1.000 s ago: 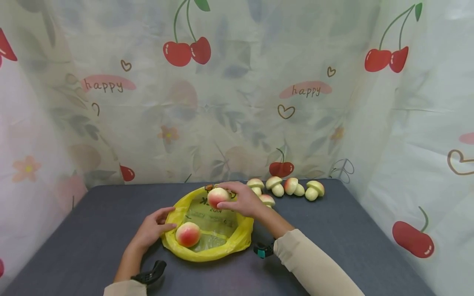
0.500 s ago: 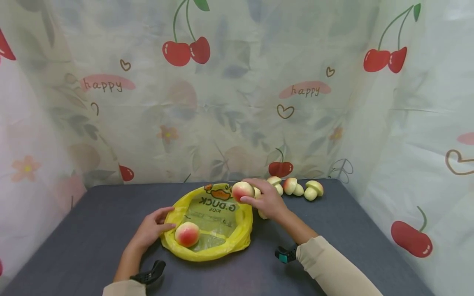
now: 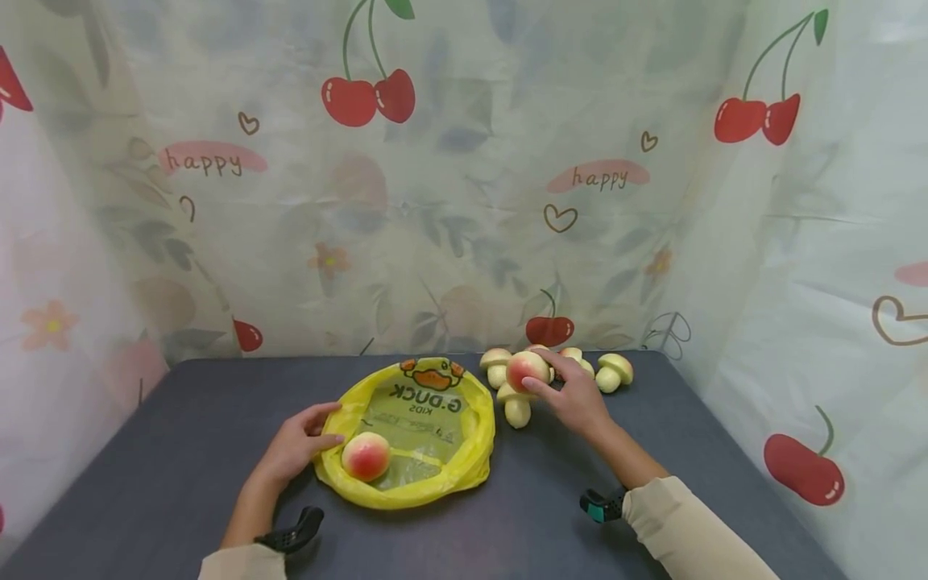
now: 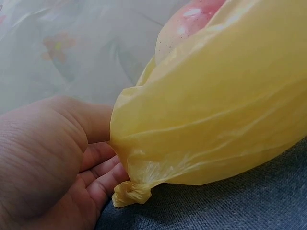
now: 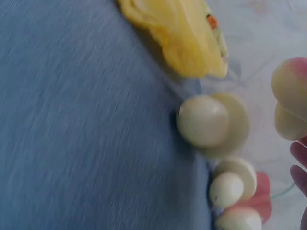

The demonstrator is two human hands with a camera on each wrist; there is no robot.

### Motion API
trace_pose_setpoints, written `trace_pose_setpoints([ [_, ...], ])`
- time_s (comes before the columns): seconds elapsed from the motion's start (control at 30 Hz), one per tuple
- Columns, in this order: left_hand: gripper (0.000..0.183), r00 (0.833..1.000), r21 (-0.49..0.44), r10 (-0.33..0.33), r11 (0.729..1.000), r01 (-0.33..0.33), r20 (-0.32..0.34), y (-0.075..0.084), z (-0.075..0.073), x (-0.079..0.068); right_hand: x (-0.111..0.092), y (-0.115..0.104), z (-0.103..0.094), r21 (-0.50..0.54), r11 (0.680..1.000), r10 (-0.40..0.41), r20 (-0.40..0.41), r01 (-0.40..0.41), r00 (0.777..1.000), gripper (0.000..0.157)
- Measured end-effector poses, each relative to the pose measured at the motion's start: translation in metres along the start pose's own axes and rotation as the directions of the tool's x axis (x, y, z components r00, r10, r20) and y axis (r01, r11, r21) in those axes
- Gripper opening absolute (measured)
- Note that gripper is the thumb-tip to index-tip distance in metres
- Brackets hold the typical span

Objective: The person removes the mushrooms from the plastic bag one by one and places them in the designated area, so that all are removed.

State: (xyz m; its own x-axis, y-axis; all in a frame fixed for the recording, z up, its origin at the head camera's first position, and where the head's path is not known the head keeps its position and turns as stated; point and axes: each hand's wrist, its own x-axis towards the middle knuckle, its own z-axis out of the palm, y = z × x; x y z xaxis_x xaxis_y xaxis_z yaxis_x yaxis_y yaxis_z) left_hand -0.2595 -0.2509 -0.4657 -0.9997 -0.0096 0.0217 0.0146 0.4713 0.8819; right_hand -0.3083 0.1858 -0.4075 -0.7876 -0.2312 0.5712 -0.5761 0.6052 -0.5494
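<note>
A yellow plastic bag (image 3: 476, 451) with a duck print lies with its mouth spread in the head view. My left hand (image 3: 296, 448) pinches its left rim, thumb over the edge and fingers against the outside. Inside the bag, near that hand, rests a rounded pink-and-cream mushroom cap (image 3: 366, 457), its underside hidden. To the right of the bag, my right hand (image 3: 576, 395) grips a toy mushroom (image 3: 528, 371) by its pink-tinged cap, raised over the other mushrooms. The right wrist view catches this held mushroom (image 5: 291, 96) at its edge, beside a few fingertips.
Several toy mushrooms (image 3: 518, 409) stand or lie on the dark table (image 3: 507, 515) right of the bag, partly behind the right hand; one mushroom (image 3: 614, 372) is at the far right. A printed curtain (image 3: 449, 201) encloses the table's back and sides.
My right hand has carried its mushroom rightward, from above the bag to over the mushroom group, uncovering the duck print. The left hand stays at the bag's rim.
</note>
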Motion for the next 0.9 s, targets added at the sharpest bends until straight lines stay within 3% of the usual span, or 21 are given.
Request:
trace_pose_setpoints([
  [0.33,0.06,1.0,0.004,0.003,1.0,-0.003,0.006,0.001,-0.001,0.0,-0.011,0.025,-0.015,-0.083,0.994,0.074,-0.019,-0.075,0.997,0.045],
  [0.67,0.059,1.0,-0.005,0.004,1.0,-0.004,0.003,0.003,0.0,-0.002,-0.024,0.046,-0.02,-0.265,0.94,0.242,0.073,-0.215,0.968,0.053],
  [0.9,0.059,1.0,-0.005,0.013,1.0,-0.013,0.004,0.001,0.0,-0.001,-0.028,0.047,-0.021,-0.31,0.926,0.269,0.145,-0.214,0.952,0.055],
])
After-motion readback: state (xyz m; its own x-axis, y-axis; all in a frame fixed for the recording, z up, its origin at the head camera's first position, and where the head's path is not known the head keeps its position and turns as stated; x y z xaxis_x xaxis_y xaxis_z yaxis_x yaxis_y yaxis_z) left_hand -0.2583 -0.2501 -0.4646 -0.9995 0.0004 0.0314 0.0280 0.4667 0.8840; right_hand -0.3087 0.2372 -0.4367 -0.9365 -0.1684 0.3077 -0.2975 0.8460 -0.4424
